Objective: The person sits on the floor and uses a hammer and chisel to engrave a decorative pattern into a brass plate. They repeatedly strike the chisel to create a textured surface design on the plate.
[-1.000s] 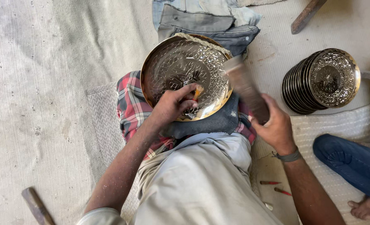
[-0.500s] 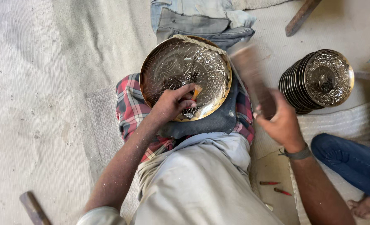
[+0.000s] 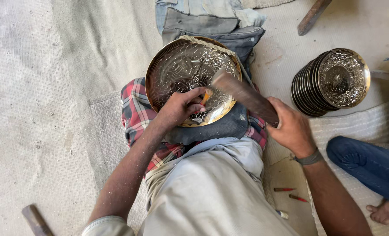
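A round brass plate with an embossed pattern rests tilted on dark cloth over my lap. My left hand is closed around a small orange-handled punch whose tip stands on the plate's lower part. My right hand grips a thick wooden mallet, and its head is down over the plate right beside the punch's top.
A stack of similar embossed plates leans at the right. Folded denim lies beyond the plate. Another person's leg in blue jeans is at the right. Small punches lie by my side, and wooden handles lie on the floor.
The mallet has swung from a raised position at the right down and left onto the punch. My left hand has stayed on the plate.
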